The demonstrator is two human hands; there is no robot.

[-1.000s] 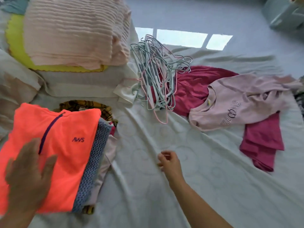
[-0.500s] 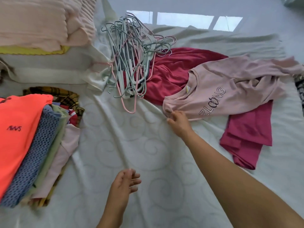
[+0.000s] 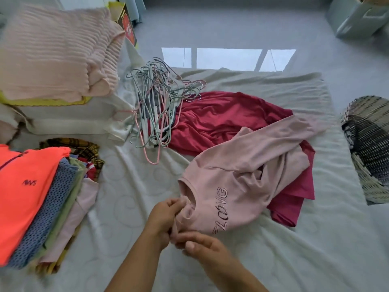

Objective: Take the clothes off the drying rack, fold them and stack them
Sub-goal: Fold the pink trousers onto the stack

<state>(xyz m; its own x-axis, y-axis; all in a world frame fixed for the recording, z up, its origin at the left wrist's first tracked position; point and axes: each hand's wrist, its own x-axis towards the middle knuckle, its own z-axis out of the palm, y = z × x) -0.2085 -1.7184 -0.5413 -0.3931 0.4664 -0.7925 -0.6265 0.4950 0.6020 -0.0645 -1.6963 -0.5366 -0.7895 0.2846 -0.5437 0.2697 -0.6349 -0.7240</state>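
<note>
- White bed sheet (image 3: pixel 294 260) with a faint swirl pattern, creased in long folds, covers the bed; beyond its far edge lies a pale grey floor (image 3: pixel 231 28) with bright patches of window light.
- A pale pink long-sleeved top (image 3: pixel 242 182) with dark outlined lettering across the chest lies unfolded and rumpled in the middle of the bed, neckline towards the person, one sleeve stretched away to the far right.
- The left hand (image 3: pixel 163 216) pinches the fabric at the near edge of the neckline, fingers curled round a bunched fold.
- The right hand (image 3: pixel 207 249) sits just beside it, thumb and fingers closed on the same bunched edge of the pink top.
- Under the top, spread wider, lies a crumpled crimson garment (image 3: pixel 221 119), showing at the far side and at the right.
- A tangled heap of thin grey, white and pink wire hangers (image 3: pixel 155 114) rests partly on the crimson garment's left edge.
- At the left edge sits a slanting stack of folded clothes (image 3: pixel 48 218), with a neon orange top (image 3: pixel 25 197) uppermost.
- Behind the stack, a folded ribbed pink blanket (image 3: pixel 56 51) lies on white bedding.
- A black-and-white patterned cloth (image 3: pixel 370 144) shows at the right edge.
</note>
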